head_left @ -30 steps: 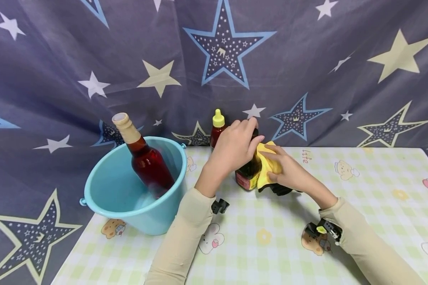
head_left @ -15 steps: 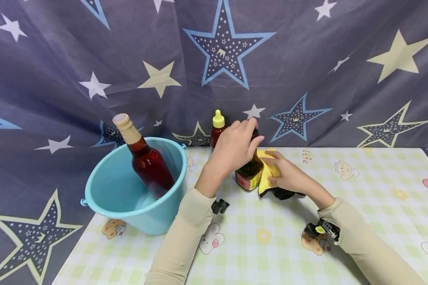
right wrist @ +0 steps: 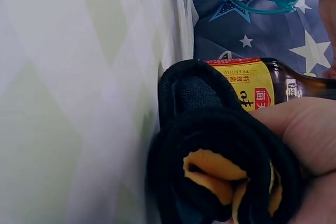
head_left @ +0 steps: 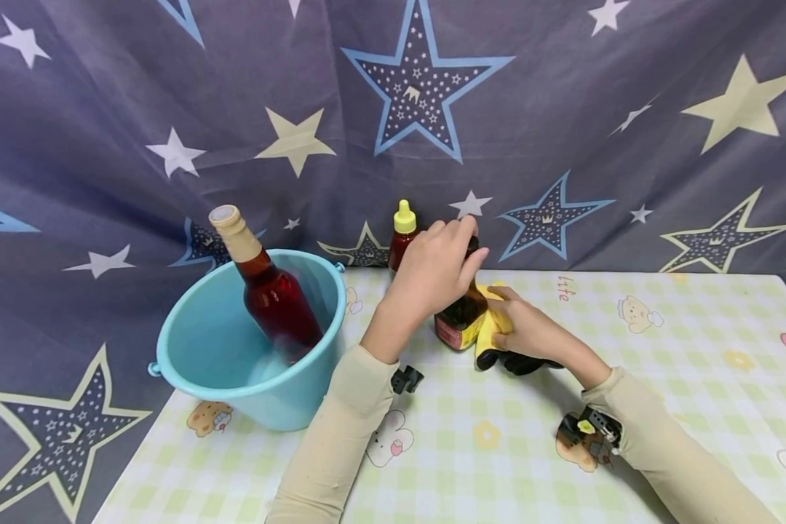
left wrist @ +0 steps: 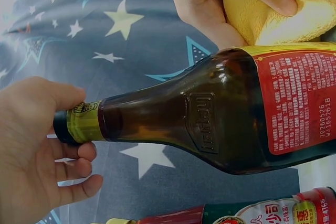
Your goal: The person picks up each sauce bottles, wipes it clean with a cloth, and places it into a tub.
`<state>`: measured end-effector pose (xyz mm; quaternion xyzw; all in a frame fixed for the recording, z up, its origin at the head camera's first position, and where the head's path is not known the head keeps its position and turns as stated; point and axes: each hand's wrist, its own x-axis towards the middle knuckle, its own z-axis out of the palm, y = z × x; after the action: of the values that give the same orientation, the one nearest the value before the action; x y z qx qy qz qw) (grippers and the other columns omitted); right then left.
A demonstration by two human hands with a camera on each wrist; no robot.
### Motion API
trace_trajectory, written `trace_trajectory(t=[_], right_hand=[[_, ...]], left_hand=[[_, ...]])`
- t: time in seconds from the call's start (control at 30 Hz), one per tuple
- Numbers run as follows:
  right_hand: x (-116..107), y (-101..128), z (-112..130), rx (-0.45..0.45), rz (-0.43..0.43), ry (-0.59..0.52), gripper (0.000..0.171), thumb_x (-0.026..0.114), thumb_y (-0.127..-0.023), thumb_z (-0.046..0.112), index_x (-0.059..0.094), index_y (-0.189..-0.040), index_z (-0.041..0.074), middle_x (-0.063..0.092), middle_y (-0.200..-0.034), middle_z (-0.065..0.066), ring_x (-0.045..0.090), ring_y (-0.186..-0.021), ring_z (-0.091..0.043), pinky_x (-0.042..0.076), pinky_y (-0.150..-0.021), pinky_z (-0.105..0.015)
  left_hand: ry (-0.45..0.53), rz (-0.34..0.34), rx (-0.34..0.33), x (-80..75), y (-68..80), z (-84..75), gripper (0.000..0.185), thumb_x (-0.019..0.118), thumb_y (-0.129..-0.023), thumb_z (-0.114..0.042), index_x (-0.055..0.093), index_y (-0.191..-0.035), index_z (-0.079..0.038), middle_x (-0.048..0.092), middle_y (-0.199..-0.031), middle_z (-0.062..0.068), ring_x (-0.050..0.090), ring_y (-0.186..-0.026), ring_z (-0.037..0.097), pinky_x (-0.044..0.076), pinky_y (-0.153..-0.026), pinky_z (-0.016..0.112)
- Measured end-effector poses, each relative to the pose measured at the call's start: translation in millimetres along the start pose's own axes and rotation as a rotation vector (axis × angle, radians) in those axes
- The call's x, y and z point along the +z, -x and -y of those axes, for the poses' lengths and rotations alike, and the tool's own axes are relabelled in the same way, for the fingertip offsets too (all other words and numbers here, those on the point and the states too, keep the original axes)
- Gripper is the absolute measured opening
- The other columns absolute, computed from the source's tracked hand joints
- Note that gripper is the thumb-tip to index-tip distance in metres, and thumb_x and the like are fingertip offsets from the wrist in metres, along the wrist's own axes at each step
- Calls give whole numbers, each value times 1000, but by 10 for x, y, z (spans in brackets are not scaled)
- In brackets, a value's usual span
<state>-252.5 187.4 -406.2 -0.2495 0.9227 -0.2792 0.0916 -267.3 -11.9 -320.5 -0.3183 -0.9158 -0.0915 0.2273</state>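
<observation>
Sleeves [head_left: 340, 429] of soft beige fabric cover my forearms from the bottom edge of the head view, above a smooth tablecloth [head_left: 458, 473] checked in pale green and white. At the left stands a round, light-blue plastic bucket [head_left: 255, 389], with a glossy bottle of red liquid [head_left: 278, 306], gold foil at its neck, leaning inside. Right of centre is a plush yellow cloth [head_left: 487, 338], rolled into thick, black-edged folds. My right hand [head_left: 530, 327] grips it, thumb and fingers curled, against the side of the dark bottle [head_left: 461, 313]. That bottle, just right of centre, is brown glass with a slim neck, embossed shoulder, black cap, and a red-and-yellow label printed in small characters. My left hand [head_left: 432, 266] pinches its capped top, thumb on one side and bent fingers on the other. Partly hidden behind that hand is a red squeeze bottle [head_left: 402, 244] with a yellow nozzle. Dark, star-printed drapery [head_left: 530, 124] fills the upper frame, softly creased.
</observation>
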Motion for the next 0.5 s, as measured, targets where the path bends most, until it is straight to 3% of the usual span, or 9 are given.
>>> trace_trajectory(t=[0.23, 0.3, 0.5], right_hand=[[-32, 11, 19, 14, 2, -3, 62, 66, -89, -1, 45, -146, -11, 22, -160, -37, 61, -115, -47, 39, -65, -32], [-30, 11, 11, 20, 7, -11, 61, 66, -89, -1, 46, -145, -12, 22, -161, -36, 63, -111, -45, 40, -65, -32], [-14, 19, -12, 28, 13, -24, 57, 66, -89, -1, 50, -143, -11, 22, -161, -36, 54, -127, -50, 43, -71, -35]], left_hand=[[-89, -51, -6, 1, -9, -30, 33, 49, -107, -39, 57, -120, -11, 67, -99, 2, 61, -85, 21, 51, -74, 33], [-108, -57, -18, 13, 2, -47, 35, 47, -107, -43, 57, -119, -11, 66, -99, 2, 61, -86, 21, 49, -76, 34], [-163, -35, -75, 53, 24, -111, 38, 44, -108, -47, 57, -117, -12, 63, -104, 3, 60, -93, 22, 47, -85, 38]])
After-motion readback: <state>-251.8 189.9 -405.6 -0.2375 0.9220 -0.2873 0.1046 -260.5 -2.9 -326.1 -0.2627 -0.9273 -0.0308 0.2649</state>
